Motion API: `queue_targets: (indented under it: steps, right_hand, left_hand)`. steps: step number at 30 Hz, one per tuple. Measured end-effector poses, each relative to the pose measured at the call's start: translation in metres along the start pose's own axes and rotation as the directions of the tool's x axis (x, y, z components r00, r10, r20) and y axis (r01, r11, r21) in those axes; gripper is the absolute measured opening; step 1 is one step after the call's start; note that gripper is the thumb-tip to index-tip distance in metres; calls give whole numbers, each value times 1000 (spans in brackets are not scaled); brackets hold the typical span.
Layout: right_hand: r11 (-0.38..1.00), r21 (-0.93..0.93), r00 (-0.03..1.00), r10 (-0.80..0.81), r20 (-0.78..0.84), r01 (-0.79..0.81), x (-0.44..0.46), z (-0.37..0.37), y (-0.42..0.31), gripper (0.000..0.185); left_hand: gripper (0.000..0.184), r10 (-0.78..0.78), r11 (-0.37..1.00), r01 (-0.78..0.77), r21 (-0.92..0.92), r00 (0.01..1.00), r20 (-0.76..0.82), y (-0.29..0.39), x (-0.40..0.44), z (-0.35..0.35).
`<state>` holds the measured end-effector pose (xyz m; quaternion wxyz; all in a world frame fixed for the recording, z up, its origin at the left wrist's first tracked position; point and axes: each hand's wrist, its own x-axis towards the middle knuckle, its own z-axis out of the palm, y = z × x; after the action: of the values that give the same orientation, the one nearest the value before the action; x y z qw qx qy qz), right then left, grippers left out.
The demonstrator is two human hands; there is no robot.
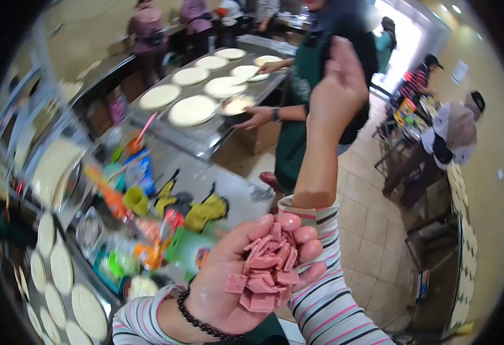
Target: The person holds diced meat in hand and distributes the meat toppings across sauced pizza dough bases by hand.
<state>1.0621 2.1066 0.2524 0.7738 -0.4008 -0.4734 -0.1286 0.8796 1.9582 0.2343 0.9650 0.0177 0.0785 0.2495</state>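
Note:
My left hand (229,270) is palm up and cupped around a heap of pink chopped ham pieces (266,270), thin and mostly squarish. A dark beaded bracelet circles that wrist. Raised above and to the right, my right hand (339,86) has its fingers drawn together and pointing up; whatever may be between them is hidden. It overlaps the view of a person in a green apron (292,115), who holds a bowl of pale topping (237,105) in one hand and a spoon in the other, over flat dough rounds (192,110).
A steel table (246,195) beside me carries yellow gloves (207,211), a green cup (137,200), bags and bowls. More oval dough pieces (88,310) lie on a tray at lower left. Other people stand at the back and right. Tiled floor (367,241) runs along the right.

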Motion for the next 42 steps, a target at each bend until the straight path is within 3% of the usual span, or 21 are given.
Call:
queue_targets:
  steps: [1,5,8,10,12,13,15,16,17,19,21,24,26,32,34,36,37,38,39,40,42]
  right_hand:
    - [989,-121,963,-112,-245,84,25,-12,18,29]
    - [883,-426,752,-414,-513,196,60,-54,86,35]
    - [983,16,810,-143,-568,184,56,-16,93,41]
    - [958,186,918,-136,-373,217,55,38,115,50]
    - [990,127,977,-82,198,57,44,83,105,38]
    - [923,351,865,-41,500,-159,37,105,116,43]
    - [865,472,642,-267,719,-169,19,130,121,36]
    - [891,296,318,-186,930,-343,22,129,121,36]
    - [891,328,209,-272,939,-313,26,128,125,36]
    - [851,387,362,-256,896,-355,36,125,154,37]
    - [926,351,783,-113,612,-140,60,113,187,38]
    - [946,271,771,-39,636,-176,91,112,217,37]
    - [945,209,722,39,691,-252,81,107,232,36]
    - [885,63,378,132,917,-461,7,102,240,33]
    - [718,416,429,-180,885,-558,-81,97,254,28]
    - [747,347,350,-163,922,-567,-106,62,230,26]
    - [688,148,75,-135,988,-711,-75,42,205,31]
    - [576,131,99,-87,991,-807,-84,22,195,41]
    - [507,-15,-4,23,1000,-862,-102,-1,188,48]
    - [556,-29,-31,6,1000,-830,-114,-23,181,40]
    - [400,-166,-138,97,986,-902,-122,-67,150,34]
  left_hand:
    - [25,-46,999,46,20,999,6,2,25,11]
    - [25,-178,978,177,110,984,1,1,112,16]
    - [24,-213,977,213,-33,977,-14,12,155,3]
    - [24,-96,994,96,-53,995,-3,34,170,14]
    - [25,108,994,-107,-9,994,35,60,177,30]
    - [27,231,971,-230,67,973,-18,73,178,35]
    - [29,386,923,-384,38,918,-91,90,180,45]
    - [29,389,921,-388,38,918,-72,96,185,44]
    - [29,406,913,-407,0,909,-91,101,190,42]
    - [29,402,913,-407,-28,909,-108,111,207,33]
    - [28,287,954,-290,72,957,49,121,235,25]
    - [25,111,994,-110,13,994,-19,126,275,38]
    - [25,4,999,-5,-40,999,-34,125,295,34]
    - [25,122,986,-134,-99,985,-124,130,297,15]
    - [23,164,979,-189,-75,953,-256,127,280,16]
    - [22,170,978,-196,-69,946,-275,118,256,10]
    - [21,162,979,-192,-68,937,-310,110,242,4]
    - [21,187,975,-214,-58,934,-304,101,227,0]
    - [21,188,975,-218,-54,925,-331,91,211,-7]
    - [21,185,975,-217,-52,916,-356,79,194,-14]
    - [21,146,970,-202,-138,930,-337,55,158,-39]
